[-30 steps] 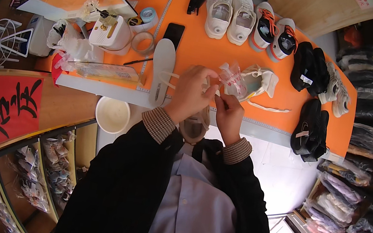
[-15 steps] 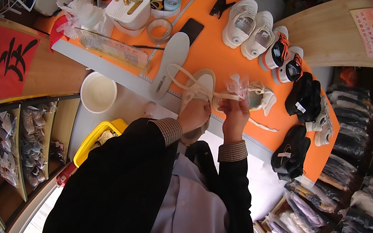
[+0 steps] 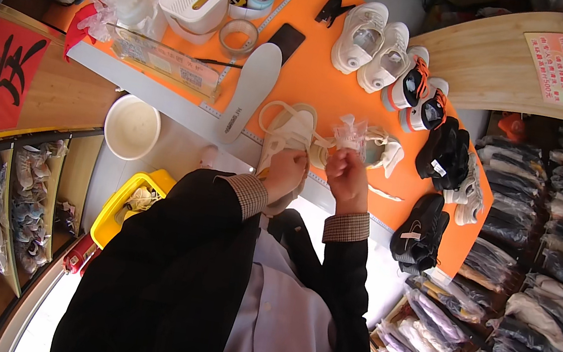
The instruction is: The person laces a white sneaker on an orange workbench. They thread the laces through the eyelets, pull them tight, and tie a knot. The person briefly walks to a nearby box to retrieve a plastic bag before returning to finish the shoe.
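beige shoe [image 3: 300, 121] held across the bench [image 3: 311, 67] edge, its lace [image 3: 320, 140] drawn toward the right hand [image 3: 349, 179]

the shoe is held with its far end over the orange surface and its near end toward the wearer's body. its lacing is partly covered by the left hand [image 3: 285, 173], whose fingers are curled in against the upper; whether any lace is pinched there cannot be told, since the fingertips are hidden. a loop of lace is raised at the shoe's left side, and another stretch is led across to the other hand, where thumb and fingers are pressed together on it. the shoe is thus touched by the left fingers, while it is set to the left of the right fingers and apart from them.

just beyond the right fingers, a crumpled clear plastic bag [image 3: 352, 134] is seen beside a second pale shoe [image 3: 383, 152]. to the left of the held shoe, a pale insole [image 3: 255, 83] is laid flat, with a dark phone [image 3: 288, 38] and a tape roll [image 3: 238, 38] placed near it. farther right, black shoes [image 3: 439, 146] are lined up along the bench.
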Demonstrator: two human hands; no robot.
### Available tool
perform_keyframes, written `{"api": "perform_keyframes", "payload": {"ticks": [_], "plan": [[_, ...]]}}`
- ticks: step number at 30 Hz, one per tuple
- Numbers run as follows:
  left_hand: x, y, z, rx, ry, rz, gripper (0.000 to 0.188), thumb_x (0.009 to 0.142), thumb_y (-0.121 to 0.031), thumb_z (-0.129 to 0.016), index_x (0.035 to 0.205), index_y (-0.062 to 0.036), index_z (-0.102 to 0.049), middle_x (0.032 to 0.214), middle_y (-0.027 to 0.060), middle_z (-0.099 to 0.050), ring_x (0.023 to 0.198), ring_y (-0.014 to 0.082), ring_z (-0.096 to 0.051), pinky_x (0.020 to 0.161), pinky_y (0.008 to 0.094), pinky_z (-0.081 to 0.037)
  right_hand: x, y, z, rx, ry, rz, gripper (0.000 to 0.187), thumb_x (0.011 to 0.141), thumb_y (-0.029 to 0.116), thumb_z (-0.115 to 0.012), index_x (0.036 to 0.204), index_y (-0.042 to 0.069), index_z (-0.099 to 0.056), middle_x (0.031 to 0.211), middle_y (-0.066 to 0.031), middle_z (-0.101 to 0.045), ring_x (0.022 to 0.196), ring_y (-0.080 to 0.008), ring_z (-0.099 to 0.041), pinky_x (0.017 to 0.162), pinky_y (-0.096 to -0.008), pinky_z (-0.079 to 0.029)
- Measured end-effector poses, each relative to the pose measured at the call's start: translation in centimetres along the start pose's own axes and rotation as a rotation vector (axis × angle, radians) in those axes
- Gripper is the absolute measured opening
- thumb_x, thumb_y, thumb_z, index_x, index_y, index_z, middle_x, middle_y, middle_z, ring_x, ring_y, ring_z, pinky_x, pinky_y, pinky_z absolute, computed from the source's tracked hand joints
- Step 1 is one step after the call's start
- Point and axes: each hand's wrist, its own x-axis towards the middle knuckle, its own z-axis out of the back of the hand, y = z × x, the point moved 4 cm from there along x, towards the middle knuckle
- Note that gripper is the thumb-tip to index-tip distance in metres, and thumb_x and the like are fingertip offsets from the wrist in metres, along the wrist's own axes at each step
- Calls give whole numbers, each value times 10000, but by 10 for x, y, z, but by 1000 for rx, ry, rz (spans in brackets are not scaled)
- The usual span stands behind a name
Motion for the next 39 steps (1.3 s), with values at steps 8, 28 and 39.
{"api": "perform_keyframes", "payload": {"ticks": [8, 28, 39], "plan": [[-3, -4, 1, -180, 31, 115, 192, 922, -94, -493, 881, 45, -620, 711, 57, -610, 558, 114, -599, 480, 228, -479, 5, 6, 34, 712, -177, 26, 127, 910, 68, -497, 825, 1, -563, 663, -28, -527, 565, -109, -476, 493, -218, -404], [-4, -8, 1, -45, -160, -106, 227, 840, -181, -595, 756, 21, -654, 598, 143, -609, 527, 213, -595, 482, 345, -448, 5, -31, -19, -1614, -129, 799, 89, 704, -5, -636, 794, -4, -633, 736, -158, -633, 631, -283, -635, 567, -350, -506], [-4, 3, -4, -54, -13, -6, 188, 848, -185, -629, 879, -8, -684, 763, 131, -679, 704, 199, -650, 643, 317, -499, -5, -29, -25, -1786, -30, 947, 131, 743, 29, -685, 771, 14, -558, 690, -135, -615, 586, -245, -627, 531, -315, -489]]}}
